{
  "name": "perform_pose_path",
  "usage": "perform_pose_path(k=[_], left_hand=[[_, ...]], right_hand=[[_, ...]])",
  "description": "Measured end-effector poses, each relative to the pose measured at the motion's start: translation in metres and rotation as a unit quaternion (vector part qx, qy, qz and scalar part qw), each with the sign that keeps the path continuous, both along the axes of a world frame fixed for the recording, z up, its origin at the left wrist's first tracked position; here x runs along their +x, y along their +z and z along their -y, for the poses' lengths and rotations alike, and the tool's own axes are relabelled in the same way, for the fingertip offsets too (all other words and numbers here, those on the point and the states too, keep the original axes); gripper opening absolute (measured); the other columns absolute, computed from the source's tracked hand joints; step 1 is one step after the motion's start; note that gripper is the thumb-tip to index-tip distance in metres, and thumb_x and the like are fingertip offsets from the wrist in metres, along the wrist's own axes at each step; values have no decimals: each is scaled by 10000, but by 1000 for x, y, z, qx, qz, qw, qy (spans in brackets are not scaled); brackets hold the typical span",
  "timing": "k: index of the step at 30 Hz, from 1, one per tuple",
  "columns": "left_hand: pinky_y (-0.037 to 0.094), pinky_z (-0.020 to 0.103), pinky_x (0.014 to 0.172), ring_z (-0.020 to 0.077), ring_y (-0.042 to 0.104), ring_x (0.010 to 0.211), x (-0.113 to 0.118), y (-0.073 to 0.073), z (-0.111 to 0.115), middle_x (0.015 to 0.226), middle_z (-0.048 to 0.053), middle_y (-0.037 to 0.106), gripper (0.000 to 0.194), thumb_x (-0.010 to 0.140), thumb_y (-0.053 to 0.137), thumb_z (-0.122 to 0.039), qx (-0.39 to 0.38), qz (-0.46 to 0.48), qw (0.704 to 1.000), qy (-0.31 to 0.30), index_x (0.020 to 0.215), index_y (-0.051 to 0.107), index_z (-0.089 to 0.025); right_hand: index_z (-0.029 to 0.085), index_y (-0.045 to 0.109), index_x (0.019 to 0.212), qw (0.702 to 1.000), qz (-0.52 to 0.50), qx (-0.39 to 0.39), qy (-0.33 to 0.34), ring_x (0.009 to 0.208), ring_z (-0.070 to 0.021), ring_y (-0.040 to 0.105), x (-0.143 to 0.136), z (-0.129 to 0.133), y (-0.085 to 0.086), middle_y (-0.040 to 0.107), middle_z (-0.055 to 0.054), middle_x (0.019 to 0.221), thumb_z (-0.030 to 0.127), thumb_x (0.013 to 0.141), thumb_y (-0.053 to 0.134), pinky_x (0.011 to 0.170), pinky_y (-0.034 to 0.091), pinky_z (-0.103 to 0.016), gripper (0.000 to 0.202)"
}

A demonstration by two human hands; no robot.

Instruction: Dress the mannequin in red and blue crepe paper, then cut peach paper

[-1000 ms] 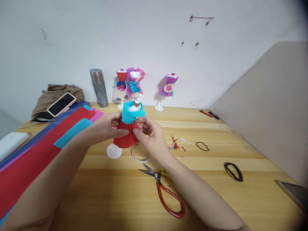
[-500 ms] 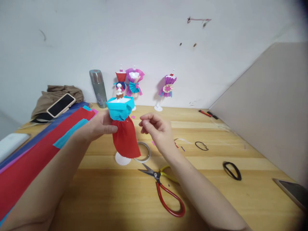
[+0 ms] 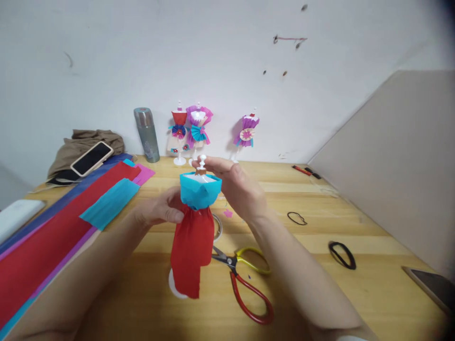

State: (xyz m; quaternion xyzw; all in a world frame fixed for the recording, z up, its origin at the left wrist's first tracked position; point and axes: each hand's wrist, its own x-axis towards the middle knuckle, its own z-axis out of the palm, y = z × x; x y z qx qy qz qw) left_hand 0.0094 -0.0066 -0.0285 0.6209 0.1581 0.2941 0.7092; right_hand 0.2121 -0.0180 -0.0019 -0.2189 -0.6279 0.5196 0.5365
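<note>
A small white dress form (image 3: 202, 163) wears a turquoise crepe-paper top (image 3: 200, 192) and a gathered red paper skirt (image 3: 192, 241); its round white base (image 3: 175, 284) shows below. My left hand (image 3: 165, 206) grips the form at the waist from the left, thumb in front and other fingers hidden behind it. My right hand (image 3: 241, 189) is beside and behind the top, fingers stretched out toward the neck; I cannot tell whether it touches. Scissors (image 3: 231, 261) with one yellow and one red handle lie open just right of the skirt. A tape roll (image 3: 218, 228) is partly hidden behind the skirt.
Crepe-paper strips (image 3: 71, 227) lie along the left, near a phone (image 3: 91, 158) on brown cloth (image 3: 76, 144). A flask (image 3: 147, 137) and several dressed forms (image 3: 246, 135) stand by the wall. Black bands (image 3: 341, 255), a marker (image 3: 306, 171) and another device (image 3: 428, 286) lie right.
The dressed form has moved right and nearer to me with my left hand. My right hand has gone from apart on the right to beside the form's neck, its fingers straightened.
</note>
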Motion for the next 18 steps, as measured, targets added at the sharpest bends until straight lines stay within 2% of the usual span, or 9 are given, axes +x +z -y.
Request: perform_pose_path(k=[4,8,11,15,17,18], left_hand=[[560,386,842,305,690,1021,4,-7,3,1119,67,737,636,616,847,-495,-60,-31,996,-57,1170,678,-232],[577,381,774,318,703,987,8,-8,5,1102,98,748,637,561,871,-483,-72,-41,995,-57,1121,696,-234],[574,387,787,318,710,979,11,-8,7,1070,103,756,634,556,856,-523,-65,-37,995,-66,1099,703,-233],[563,433,840,351,695,1042,11,-6,4,1123,147,744,670,613,793,-589,-45,-46,991,-117,1159,693,-214],[556,459,868,372,669,1104,8,-4,-1,1210,164,711,706,634,769,-614,-12,-51,993,-108,1213,679,-219],[554,463,876,377,664,1113,5,-3,-5,1224,165,704,709,638,755,-641,17,-62,995,-73,1204,689,-220]], right_hand=[[248,760,983,999,20,-1,33,1092,-254,656,0,-2,17,722,-70,1153,643,835,591,911,545,-415,454],[235,779,912,997,63,45,0,928,-204,673,2,-5,25,738,-46,989,491,848,645,842,546,-357,296],[218,770,806,994,95,56,-24,714,-154,635,2,-4,29,700,-14,778,424,813,680,682,538,-303,225],[208,737,718,989,121,63,-52,634,-147,603,2,0,39,662,0,655,415,783,702,603,520,-287,220],[203,715,677,987,127,70,-65,616,-144,597,3,2,46,656,-2,632,413,781,711,588,516,-285,234],[201,705,659,986,129,74,-73,609,-140,594,4,3,48,652,-2,623,407,781,714,582,512,-281,240]])
